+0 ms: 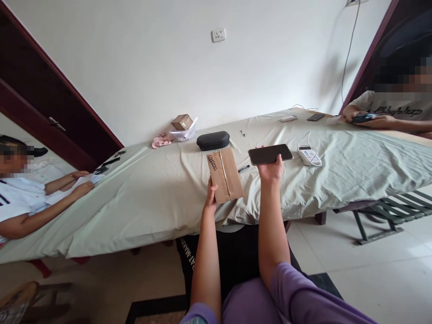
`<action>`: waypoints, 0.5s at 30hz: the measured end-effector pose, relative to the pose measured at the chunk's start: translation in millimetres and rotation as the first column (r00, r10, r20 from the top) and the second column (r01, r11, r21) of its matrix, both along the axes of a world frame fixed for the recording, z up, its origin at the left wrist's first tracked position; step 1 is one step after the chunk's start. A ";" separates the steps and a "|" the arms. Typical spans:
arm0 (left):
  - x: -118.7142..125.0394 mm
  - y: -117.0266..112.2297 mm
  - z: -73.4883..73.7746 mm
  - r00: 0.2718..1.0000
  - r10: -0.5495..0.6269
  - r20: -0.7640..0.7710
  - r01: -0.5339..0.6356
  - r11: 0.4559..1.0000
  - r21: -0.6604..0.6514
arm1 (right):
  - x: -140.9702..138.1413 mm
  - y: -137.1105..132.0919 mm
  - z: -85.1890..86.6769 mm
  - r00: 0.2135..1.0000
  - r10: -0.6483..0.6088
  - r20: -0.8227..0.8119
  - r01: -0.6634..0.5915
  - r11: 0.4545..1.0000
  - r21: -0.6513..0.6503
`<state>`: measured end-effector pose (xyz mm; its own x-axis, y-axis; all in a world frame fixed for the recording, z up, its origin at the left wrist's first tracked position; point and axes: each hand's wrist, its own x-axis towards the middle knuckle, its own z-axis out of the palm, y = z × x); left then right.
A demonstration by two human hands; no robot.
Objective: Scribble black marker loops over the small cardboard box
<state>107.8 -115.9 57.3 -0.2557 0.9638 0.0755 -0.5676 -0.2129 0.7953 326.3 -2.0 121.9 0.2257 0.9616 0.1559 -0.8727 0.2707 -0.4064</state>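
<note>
My left hand grips a flat brown cardboard box by its left edge, thumb on the front. Loops are drawn in dark ink at the box's upper left, and a pale strip runs down its middle. In my right hand lies a smartphone with a dark screen, held sideways, thumb over its lower edge. A pen rests on the cloth between the box and the phone. Behind the box sits a black zip case.
A pale green cloth covers the long table. Right of the phone is a white device with a cable. A small carton and pink cloth lie by the wall. One person sits at each end; a bench stands right.
</note>
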 end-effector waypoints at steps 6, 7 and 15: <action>1.0 -1.5 -1.8 1.000 0.011 0.003 -0.011 1.000 0.018 | -25.7 -39.8 5.6 0.992 0.098 0.083 -0.096 0.995 -0.026; 1.3 -1.9 -2.6 1.000 0.016 0.006 -0.016 1.000 0.018 | -31.3 -45.0 9.4 0.988 0.130 0.081 -0.129 0.991 -0.024; 7.4 -0.7 4.7 0.999 0.040 0.012 -0.039 0.997 -0.070 | -82.6 -85.7 36.3 0.633 0.770 0.074 -0.774 0.627 0.087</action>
